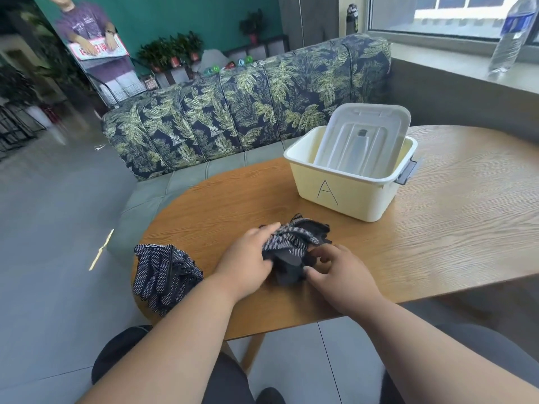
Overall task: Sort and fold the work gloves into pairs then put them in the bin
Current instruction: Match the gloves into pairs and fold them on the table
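Observation:
A bunched pair of dark work gloves with white dots lies on the wooden table in front of me. My left hand grips the bundle from its left side, fingers curled over the top. My right hand pinches the bundle's right edge with thumb and fingers. A second heap of dotted dark gloves rests at the table's left edge, untouched. The pale yellow bin, marked "A", stands behind the bundle with its white lid propped upright inside it.
A leaf-patterned sofa runs behind the table. A water bottle stands on the window ledge at the far right. The table's front edge is close to my knees, and grey floor lies to the left.

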`<state>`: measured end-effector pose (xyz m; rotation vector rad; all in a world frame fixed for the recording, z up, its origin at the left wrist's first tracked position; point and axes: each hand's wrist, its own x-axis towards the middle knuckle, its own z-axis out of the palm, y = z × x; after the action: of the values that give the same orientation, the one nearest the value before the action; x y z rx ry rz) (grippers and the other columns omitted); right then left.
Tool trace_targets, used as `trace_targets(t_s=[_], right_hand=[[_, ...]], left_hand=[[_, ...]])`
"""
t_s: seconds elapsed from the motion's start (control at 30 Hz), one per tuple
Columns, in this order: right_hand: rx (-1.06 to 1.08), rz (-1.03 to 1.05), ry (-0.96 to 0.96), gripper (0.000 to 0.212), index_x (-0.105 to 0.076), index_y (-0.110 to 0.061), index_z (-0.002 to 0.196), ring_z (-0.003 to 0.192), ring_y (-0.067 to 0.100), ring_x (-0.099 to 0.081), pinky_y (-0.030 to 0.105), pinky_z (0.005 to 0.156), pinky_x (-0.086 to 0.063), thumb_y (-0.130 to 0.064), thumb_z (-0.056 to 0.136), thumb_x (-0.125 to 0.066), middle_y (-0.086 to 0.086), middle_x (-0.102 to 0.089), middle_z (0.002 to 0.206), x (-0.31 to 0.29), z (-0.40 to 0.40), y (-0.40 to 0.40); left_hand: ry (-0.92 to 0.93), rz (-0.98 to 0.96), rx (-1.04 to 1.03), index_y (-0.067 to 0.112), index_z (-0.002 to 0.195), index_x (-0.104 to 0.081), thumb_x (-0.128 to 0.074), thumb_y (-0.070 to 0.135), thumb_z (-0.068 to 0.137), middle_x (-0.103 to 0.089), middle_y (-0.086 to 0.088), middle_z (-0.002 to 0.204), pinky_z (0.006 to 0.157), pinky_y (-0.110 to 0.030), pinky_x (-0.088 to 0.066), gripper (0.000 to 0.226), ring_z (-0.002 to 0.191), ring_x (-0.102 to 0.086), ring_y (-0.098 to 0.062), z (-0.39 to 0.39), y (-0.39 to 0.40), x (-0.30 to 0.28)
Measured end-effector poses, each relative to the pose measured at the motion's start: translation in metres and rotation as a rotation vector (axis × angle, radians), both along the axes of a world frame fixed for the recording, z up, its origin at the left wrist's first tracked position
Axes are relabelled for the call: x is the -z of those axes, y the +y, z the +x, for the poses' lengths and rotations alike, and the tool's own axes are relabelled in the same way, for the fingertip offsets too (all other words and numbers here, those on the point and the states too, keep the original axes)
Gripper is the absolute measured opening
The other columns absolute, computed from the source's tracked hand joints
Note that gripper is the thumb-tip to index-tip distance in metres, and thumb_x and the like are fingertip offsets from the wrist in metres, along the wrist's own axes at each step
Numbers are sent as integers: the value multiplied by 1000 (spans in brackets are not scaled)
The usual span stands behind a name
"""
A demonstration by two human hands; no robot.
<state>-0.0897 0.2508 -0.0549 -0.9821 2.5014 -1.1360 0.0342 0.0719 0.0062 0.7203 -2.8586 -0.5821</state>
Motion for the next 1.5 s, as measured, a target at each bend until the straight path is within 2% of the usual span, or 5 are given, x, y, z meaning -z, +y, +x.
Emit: trace_targets(t_s=[0.33,0.6,0.97,1.4,1.5], right_hand=[[-29,11,62,51,-60,-38,132,101,15,-61,31,88,-48,-44,84,-77,-16,-61,106,8,-3,-3],[24,-7,-6,18,-69,-37,101,87,12,-65,29,73,-48,-25,88,-69,-13,-69,89,14,-5,-9],[-21,-30,-102,13,-75,-36,90,74,4,-61,15,64,-42,-23,89,-70,-20,-67,78,6,7,-9],[-39,-989,-1329,22,-55,-17,74,84,29,-65,41,74,-58,-9,94,-49,19,-65,93,-39,-15,9],[-166,-1035,-1411,17,-47,-17,71,88,30,-56,42,70,-61,-8,83,-56,18,-50,94,-36,-20,9]], left_hand=[[40,-91,-289,43,158,-8,-83,50,74,-7,5,166,119,-47,-30,113,147,-22,-33,-12,3,17],[249,-471,4,32,111,-55,-84,41,61,-48,0,131,100,-42,-43,58,120,-46,-28,13,29,41],[240,-233,-226,31,86,-69,-70,30,90,-62,14,106,93,-28,-41,4,107,-50,-17,6,22,36],[-205,-29,-66,29,156,-39,-52,52,100,-5,4,172,127,-39,-12,62,158,-4,-20,23,31,41],[-100,97,-151,21,158,-34,-58,49,98,-20,10,169,128,-35,-11,71,157,-3,-10,25,34,45]])
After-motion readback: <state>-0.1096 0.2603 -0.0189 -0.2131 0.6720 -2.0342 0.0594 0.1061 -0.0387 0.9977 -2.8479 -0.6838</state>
